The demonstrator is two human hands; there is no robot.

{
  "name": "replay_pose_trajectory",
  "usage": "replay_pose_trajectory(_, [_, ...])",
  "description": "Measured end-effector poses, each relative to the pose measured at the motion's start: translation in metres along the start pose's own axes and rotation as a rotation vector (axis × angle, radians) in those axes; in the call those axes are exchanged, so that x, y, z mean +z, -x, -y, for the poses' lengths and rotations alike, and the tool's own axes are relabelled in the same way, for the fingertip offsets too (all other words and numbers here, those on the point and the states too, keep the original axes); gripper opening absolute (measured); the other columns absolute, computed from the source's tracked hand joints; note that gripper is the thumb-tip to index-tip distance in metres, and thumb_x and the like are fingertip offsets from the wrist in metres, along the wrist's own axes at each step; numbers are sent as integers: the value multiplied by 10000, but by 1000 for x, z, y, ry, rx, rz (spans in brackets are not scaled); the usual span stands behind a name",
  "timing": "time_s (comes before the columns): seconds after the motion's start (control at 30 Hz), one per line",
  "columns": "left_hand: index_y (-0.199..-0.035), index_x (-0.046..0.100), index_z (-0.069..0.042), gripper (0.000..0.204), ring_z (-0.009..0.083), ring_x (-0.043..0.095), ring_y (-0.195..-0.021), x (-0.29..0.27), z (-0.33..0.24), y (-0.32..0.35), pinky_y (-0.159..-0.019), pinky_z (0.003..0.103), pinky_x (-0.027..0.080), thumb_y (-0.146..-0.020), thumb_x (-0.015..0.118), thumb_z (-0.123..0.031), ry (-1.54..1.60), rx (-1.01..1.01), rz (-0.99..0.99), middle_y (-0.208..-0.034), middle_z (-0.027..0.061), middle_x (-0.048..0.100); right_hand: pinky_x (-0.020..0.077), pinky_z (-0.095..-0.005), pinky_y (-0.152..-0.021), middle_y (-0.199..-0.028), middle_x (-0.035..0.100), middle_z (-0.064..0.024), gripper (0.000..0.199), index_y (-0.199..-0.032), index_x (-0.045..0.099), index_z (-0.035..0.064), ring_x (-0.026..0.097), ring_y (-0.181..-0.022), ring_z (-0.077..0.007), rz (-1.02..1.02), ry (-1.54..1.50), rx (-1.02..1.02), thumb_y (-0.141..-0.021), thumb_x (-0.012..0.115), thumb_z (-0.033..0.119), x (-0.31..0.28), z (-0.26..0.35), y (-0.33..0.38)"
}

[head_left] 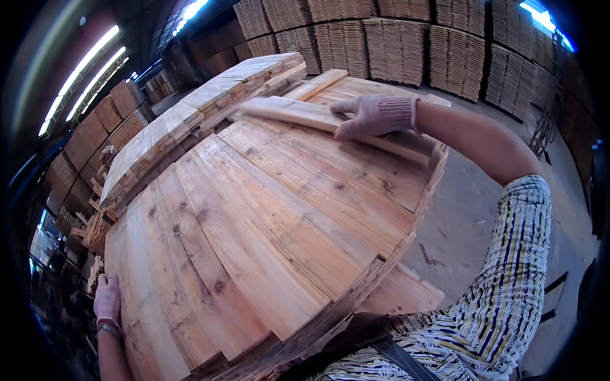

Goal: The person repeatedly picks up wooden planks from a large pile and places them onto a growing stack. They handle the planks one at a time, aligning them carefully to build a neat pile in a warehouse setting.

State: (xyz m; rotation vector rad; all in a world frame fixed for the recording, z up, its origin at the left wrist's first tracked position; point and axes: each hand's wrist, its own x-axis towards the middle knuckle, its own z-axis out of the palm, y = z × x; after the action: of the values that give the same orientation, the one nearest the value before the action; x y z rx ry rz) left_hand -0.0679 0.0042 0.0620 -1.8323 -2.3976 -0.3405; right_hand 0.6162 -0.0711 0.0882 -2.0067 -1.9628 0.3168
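A stack of wooden planks (254,209) spreads out in front of me, its top layer of knotty boards lying side by side. My right hand (375,117), in a pale knit glove, is closed over one loose plank (292,114) on the far right part of the stack. That plank is tilted and slightly blurred, with its near end close to the stack's right edge. At the stack's left edge, my left hand (107,300), gloved too, rests against the side with its fingers pointing up and apart.
Beyond the stack stands a second pile of planks (210,95). Tall bundles of stacked boards (397,51) line the back wall. On the right lies a concrete floor (467,222) with wood scraps, and a short board (406,292) juts out low beside me.
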Motion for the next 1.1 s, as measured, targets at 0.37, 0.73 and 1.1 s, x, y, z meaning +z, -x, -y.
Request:
replay_pose_trajectory(0.37, [-1332,485,-87,596,461,535,-1193,1,-27,3,-989,504,420,-951,373,-530,-124,-56,-23,-1270,274,584,360,-361,-1105,-1403,535,-178,607,-1420,484,82,499,-1305,-306,-112,65,18,-989,450,508,-5,-78,18])
replay_pose_trajectory(0.73, [-1400,421,-4,706,413,511,-1270,-20,-76,28,-1051,461,399,-937,378,-536,-45,-63,146,-1353,280,534,408,-359,-1069,-1443,492,-162,484,-1462,408,67,503,-1286,-282,-778,-28,-286,-1006,463,222,-43,-248,52])
replay_pose_trajectory(1.1, [-1296,528,-98,500,300,544,-1218,-29,32,49,-1002,397,448,-1009,428,-495,363,393,63,-1395,121,511,402,-443,-1019,-1346,517,-129,511,-1374,491,23,490,-1183,-299,-579,-444,961,-998,424,364,315,-409,286])
